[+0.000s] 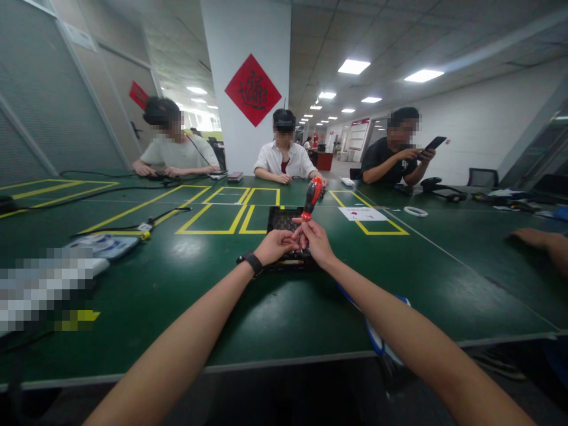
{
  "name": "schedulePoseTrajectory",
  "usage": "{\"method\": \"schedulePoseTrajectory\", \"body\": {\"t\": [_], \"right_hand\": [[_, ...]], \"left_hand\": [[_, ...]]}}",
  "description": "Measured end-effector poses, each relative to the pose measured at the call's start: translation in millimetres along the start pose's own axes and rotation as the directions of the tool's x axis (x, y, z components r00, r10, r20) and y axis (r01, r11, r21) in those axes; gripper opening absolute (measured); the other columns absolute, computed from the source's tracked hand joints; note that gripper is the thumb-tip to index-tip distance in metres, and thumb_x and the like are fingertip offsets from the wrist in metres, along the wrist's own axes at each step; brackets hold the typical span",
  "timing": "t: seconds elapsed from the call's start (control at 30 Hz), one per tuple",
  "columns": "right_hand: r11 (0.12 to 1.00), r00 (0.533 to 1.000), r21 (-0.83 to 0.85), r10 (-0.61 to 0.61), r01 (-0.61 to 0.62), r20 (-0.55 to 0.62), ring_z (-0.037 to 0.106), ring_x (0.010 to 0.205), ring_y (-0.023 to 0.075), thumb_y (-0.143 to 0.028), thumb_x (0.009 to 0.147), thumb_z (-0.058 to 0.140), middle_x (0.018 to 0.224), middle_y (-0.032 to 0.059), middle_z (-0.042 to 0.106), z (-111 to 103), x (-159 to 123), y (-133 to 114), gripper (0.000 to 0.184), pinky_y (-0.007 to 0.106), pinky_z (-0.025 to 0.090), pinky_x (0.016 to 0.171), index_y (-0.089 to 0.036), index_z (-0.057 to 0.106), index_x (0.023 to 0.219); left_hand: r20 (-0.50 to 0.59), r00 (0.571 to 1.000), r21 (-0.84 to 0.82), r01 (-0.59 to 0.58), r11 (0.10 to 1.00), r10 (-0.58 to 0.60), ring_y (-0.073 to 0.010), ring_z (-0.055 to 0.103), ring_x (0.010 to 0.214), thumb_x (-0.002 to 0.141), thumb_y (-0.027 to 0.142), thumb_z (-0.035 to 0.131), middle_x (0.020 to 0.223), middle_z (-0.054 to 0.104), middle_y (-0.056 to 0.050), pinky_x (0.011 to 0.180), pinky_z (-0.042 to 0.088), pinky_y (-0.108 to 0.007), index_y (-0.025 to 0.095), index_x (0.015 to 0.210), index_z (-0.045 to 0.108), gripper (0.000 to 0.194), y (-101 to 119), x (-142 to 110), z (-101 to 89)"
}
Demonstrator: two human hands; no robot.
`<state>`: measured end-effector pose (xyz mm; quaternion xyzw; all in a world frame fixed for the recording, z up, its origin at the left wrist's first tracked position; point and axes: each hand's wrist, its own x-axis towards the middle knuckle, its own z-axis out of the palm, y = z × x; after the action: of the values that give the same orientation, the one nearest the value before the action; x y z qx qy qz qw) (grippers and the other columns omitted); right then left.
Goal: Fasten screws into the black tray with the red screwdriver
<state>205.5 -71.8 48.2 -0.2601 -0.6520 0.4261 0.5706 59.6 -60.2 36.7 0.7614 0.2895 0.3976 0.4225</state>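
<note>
A screwdriver [313, 197] with a red and black handle stands nearly upright, its handle tilted slightly to the right. My right hand [314, 239] grips it low, around the shaft just under the handle. Beside it, my left hand [276, 245] has its fingers pinched together close to the screwdriver's lower end; what they hold, if anything, is too small to make out. Both hands are over a black open case [276, 220] that lies on the green table [213, 302]. Much of the case's inside and the screwdriver's tip are hidden by my fingers.
Yellow tape [208, 232] marks rectangles on the table. A white paper [364, 214] and a tape roll [416, 211] lie to the right. A blue and white object [376, 337] is partly under my right forearm. Cables and a pouch [104, 244] lie left. Several people sit around the table.
</note>
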Motion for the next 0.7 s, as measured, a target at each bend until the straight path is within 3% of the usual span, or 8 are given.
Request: {"method": "schedulePoseTrajectory", "body": {"t": [0.4, 0.7], "right_hand": [[0.999, 0.999, -0.022, -0.039, 0.038, -0.018, 0.041, 0.038, 0.0034, -0.045, 0.077, 0.047, 0.066, -0.0021, 0.056, 3.2, -2.1, -1.7, 0.032, 0.016, 0.034, 0.038, -0.018, 0.047, 0.095], [0.998, 0.999, -0.041, -0.040, 0.040, 0.008, 0.039, 0.038, 0.0028, -0.045, 0.080, 0.041, 0.067, -0.0014, 0.055, 1.3, -2.9, -2.2, 0.034, 0.018, 0.035, 0.039, -0.016, 0.053, 0.093]], "left_hand": [[-0.113, 0.993, 0.145, 0.045, 0.988, -0.029, -0.0107, 0.054, 0.055, 0.056, 0.038, 0.069, 0.064, 0.062, -0.004, 0.055, 0.042, -0.022, 0.009, 0.072, 0.060, 0.034, 0.7, -1.0, -0.1], [0.104, 0.994, -0.014, -0.020, 1.000, 0.021, -0.0151, 0.059, 0.075, 0.068, 0.033, 0.060, 0.081, 0.066, -0.006, 0.072, 0.044, -0.027, 0.009, 0.080, 0.064, 0.027, 5.1, -3.0, -2.3]]}}
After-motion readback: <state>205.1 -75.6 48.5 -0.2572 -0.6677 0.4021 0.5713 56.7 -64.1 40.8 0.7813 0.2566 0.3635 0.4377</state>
